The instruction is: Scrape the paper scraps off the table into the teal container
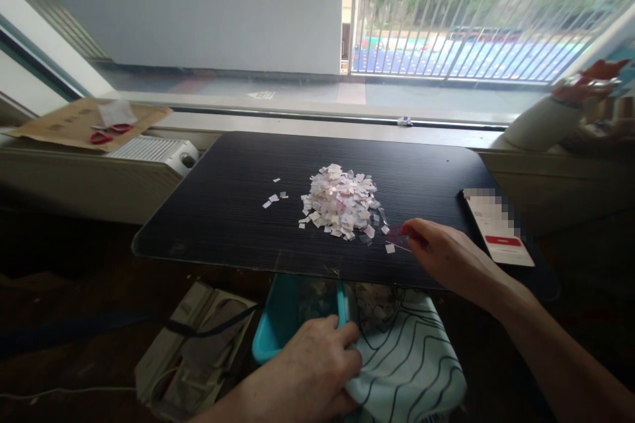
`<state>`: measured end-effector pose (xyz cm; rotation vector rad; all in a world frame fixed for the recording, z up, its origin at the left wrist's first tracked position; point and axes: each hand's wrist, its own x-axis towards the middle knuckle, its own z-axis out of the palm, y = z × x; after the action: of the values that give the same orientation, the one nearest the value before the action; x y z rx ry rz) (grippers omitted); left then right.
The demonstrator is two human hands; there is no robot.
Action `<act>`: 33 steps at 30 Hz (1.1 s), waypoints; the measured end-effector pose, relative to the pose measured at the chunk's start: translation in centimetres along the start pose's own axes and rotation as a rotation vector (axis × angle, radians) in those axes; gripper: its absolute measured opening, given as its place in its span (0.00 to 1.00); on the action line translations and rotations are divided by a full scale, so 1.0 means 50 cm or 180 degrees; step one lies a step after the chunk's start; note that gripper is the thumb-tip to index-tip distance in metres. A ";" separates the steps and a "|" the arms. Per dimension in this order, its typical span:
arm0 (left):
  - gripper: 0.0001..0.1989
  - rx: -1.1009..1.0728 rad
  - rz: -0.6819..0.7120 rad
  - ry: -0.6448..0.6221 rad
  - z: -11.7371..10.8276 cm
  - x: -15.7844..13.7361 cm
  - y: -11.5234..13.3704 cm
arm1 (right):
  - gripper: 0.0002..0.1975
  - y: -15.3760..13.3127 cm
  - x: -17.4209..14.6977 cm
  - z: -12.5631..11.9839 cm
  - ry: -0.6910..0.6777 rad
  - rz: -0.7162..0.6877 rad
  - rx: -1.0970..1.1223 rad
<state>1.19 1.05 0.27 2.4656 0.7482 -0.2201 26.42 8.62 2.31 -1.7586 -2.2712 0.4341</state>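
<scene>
A loose pile of small white and pinkish paper squares (342, 201) lies in the middle of the dark tabletop (238, 172). At the pile's right edge my right hand (441, 254) is closed on a thin, see-through reddish-purple piece of plastic (395, 235). Below the table's front edge, my left hand (317, 357) wraps its fingers over the rim of a turquoise plastic bin (268, 337). A pale green bag with dark wavy lines (411, 350) is right beside those fingers, with more paper bits inside it. The palm side of each hand is hidden.
A phone (499, 231) lies at the table's right. Several stray squares (272, 198) are left of the pile. On the left ledge, red-handled scissors (106, 133) rest on a brown envelope (64, 122). An open box (198, 350) stands on the floor at left.
</scene>
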 end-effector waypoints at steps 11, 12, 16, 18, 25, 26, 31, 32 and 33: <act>0.09 0.0004 0.0035 -0.0105 -0.001 -0.003 -0.003 | 0.11 -0.035 0.036 0.001 -0.0019 0.0089 -0.0135; 0.09 0.0005 0.0039 -0.0102 -0.001 -0.002 -0.004 | 0.11 -0.034 0.035 0.001 0.0004 0.0048 -0.0086; 0.09 0.0021 0.0064 -0.0095 0.001 -0.001 -0.005 | 0.11 -0.031 0.036 0.002 -0.0056 -0.0032 -0.0084; 0.09 0.0009 0.0066 -0.0070 0.002 -0.002 -0.005 | 0.11 -0.032 0.033 -0.003 -0.0134 0.0024 -0.0280; 0.08 -0.0048 0.0055 -0.0098 -0.007 -0.004 -0.002 | 0.10 -0.048 0.020 -0.010 -0.0213 0.0044 -0.0177; 0.08 -0.0038 0.0057 -0.0111 -0.008 -0.004 -0.002 | 0.10 -0.049 0.021 -0.006 -0.0225 -0.0008 -0.0092; 0.09 -0.0012 0.0048 -0.0120 -0.007 -0.003 -0.001 | 0.10 -0.031 0.020 0.004 0.0121 0.0006 0.0006; 0.09 -0.0014 0.0042 -0.0108 -0.007 -0.003 -0.001 | 0.09 -0.024 0.018 0.003 0.0160 0.0074 -0.0052; 0.09 -0.0017 0.0039 -0.0091 -0.007 -0.003 -0.001 | 0.09 -0.018 0.014 0.002 0.0138 0.0115 -0.0087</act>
<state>1.05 1.20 0.60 2.4560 0.7206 -0.2479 25.42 9.10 2.56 -1.8067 -2.2292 0.3696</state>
